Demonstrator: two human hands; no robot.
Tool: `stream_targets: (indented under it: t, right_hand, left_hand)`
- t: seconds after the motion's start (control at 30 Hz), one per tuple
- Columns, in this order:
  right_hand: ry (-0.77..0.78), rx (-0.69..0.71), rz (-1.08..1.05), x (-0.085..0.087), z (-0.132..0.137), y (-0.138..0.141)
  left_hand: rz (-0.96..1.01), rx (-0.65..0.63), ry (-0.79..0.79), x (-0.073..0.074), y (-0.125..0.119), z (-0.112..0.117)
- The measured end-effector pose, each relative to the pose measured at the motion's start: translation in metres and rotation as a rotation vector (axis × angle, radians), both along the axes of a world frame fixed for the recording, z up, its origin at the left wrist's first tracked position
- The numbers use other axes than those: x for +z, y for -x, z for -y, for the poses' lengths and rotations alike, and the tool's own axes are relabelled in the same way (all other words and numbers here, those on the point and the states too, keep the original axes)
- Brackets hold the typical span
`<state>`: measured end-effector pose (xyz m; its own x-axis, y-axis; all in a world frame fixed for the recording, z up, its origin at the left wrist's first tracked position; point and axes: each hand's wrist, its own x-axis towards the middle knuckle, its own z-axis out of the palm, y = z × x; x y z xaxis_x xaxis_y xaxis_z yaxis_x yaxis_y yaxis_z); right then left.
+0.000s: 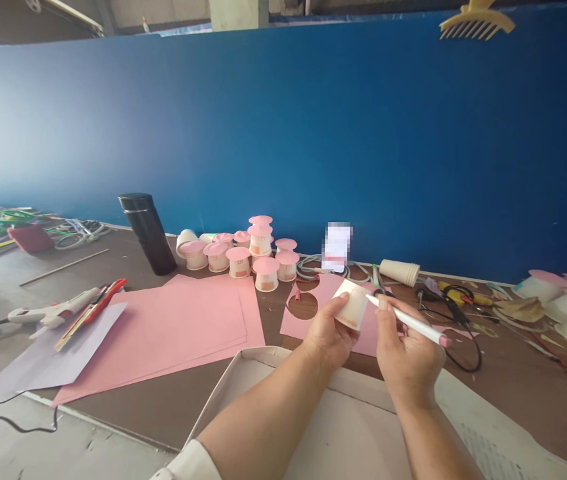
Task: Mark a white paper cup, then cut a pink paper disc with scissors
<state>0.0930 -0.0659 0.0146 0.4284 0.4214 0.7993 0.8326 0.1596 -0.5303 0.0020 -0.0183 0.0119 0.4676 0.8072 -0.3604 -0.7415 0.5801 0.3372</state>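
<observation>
A white paper cup point(353, 307) is gripped upside down in my left hand point(327, 331), its wide rim facing down and slightly tilted. My right hand point(406, 353) closes around a white marker with a pink end point(416, 322). The marker's tip is at the cup's right side; I cannot tell whether it touches. Beyond my hands stand several small cup houses point(266, 272) with pink paper roofs and drawn windows and doors. A pink sheet with round holes cut from it point(298, 323) lies just behind my left hand.
An open cardboard box lid point(263, 357) sits beneath my forearms. Leftward are pink sheets point(178, 320), a glue gun point(56, 309), a red utility knife point(96, 307) and a black flask point(148, 233). Stacked paper cups point(399, 272), cables point(458, 300) and a phone point(336, 248) line the blue partition point(283, 133).
</observation>
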Motion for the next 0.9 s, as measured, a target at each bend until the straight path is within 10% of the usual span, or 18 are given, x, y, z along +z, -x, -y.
stream_targets:
  t: [0.9]
  right_hand:
    - [0.033, -0.012, 0.026, -0.0010, 0.0015, 0.0023]
  left_hand:
    - [0.014, -0.016, 0.007, -0.0010, 0.0018, -0.0011]
